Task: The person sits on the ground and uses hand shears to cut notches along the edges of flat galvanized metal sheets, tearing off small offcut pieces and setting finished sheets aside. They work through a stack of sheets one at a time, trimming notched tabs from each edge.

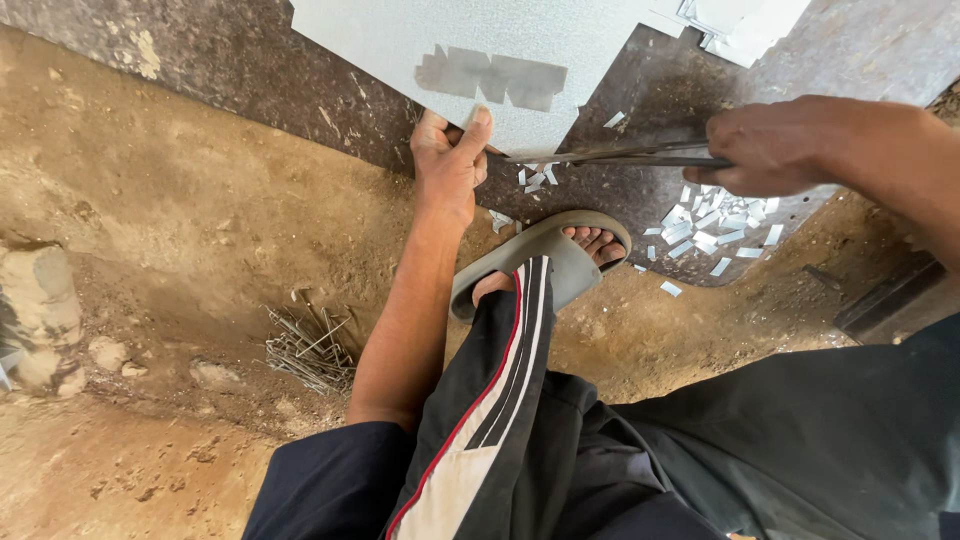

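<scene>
My left hand (449,160) grips the lower corner of a grey metal sheet (400,40), thumb on top, holding it above a dark board (640,200). My right hand (770,148) is closed around the handles of metal shears (610,155), whose blades reach left to the sheet's edge near my left thumb. Several small cut strips of metal (705,232) lie on the board below the shears. My foot in a grey slipper (545,260) rests at the board's edge.
Brown dirt ground (200,230) spreads left and below. A bundle of thin wire pieces (305,350) lies on the dirt. A stone block (40,310) stands at the far left. More cut sheet pieces (740,25) lie at the top right.
</scene>
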Motion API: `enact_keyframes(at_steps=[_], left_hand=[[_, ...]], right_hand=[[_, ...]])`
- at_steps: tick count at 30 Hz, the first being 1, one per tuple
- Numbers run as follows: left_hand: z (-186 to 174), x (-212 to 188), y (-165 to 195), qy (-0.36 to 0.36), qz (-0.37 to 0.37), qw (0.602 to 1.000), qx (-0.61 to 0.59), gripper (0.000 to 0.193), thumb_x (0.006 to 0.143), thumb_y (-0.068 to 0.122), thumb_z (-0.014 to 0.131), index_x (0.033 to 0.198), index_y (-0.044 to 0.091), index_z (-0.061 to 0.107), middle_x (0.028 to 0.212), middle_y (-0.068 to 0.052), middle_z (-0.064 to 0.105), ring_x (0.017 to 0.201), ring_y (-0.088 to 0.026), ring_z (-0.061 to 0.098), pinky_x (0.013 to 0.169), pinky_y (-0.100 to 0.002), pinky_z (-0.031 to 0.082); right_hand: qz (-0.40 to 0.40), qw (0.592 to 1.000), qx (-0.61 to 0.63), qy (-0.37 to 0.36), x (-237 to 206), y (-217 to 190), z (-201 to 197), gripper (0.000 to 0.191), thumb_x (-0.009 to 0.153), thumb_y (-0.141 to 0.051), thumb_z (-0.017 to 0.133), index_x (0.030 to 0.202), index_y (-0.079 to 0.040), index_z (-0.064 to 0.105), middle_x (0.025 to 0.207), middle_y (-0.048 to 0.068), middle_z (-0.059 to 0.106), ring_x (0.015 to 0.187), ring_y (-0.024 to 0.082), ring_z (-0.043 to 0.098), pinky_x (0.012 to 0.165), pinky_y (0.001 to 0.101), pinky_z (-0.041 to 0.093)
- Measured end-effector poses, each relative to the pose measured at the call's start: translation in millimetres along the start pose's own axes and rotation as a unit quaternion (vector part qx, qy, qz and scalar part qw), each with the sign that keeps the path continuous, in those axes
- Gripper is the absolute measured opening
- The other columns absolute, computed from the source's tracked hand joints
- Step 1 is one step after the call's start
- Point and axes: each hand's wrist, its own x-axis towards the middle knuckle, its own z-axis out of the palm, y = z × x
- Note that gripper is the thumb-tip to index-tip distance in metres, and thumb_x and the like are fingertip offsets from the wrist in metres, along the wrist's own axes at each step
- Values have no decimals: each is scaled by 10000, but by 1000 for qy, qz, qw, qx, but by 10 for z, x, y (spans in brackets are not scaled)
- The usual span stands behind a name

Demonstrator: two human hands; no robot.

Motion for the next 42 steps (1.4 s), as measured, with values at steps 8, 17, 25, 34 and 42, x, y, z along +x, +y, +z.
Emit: enact_keyframes(at_steps=[8, 17, 25, 34, 42], left_hand=[[88, -17, 26, 11, 19, 1000, 22, 120, 977, 21, 696, 1068, -8, 625, 784, -47, 635, 477, -63, 442, 370, -236, 303], [440, -213, -50, -27, -11, 995, -94, 121, 958, 40, 715, 1038, 38, 625, 791, -35, 632, 473, -93, 471, 400, -273, 322], [1155, -347, -405, -140, -143, 967, -158, 191, 960, 163, 730, 1027, 6, 643, 795, -110, 695, 546, -187, 583, 470, -334, 421], [1305, -478, -344, -172, -75, 975, -117, 208, 1012, 173, 704, 1087, -17, 659, 860, -165, 719, 635, -188, 607, 559, -352, 489], [1335, -482, -253, -166, -86, 977, -103, 215, 1000, 197, 705, 1053, -5, 650, 840, -185, 725, 596, -204, 617, 541, -339, 477]], right_hand=[[-28, 996, -2, 80, 15, -17, 308, 640, 1064, -588, 321, 890, -61, 639, 854, 79, 549, 621, 178, 544, 597, 375, 566], [-21, 883, 402, 242, -513, 168, 2003, 621, 1042, -496, 516, 1350, 43, 548, 1094, 276, 654, 998, 370, 653, 866, 524, 541], [116, 374, 843, 368, -182, -842, 2968, 283, 1025, -178, 586, 1121, 80, 652, 1018, 138, 706, 842, 248, 704, 623, 351, 590], [225, 522, 559, 603, -693, -852, 2511, 306, 969, -196, 734, 1139, 58, 722, 978, 168, 734, 845, 249, 697, 751, 363, 556], [-42, 118, 924, 361, -142, -802, 916, 298, 967, -151, 661, 1036, 43, 446, 978, 209, 734, 802, 278, 728, 672, 391, 632]])
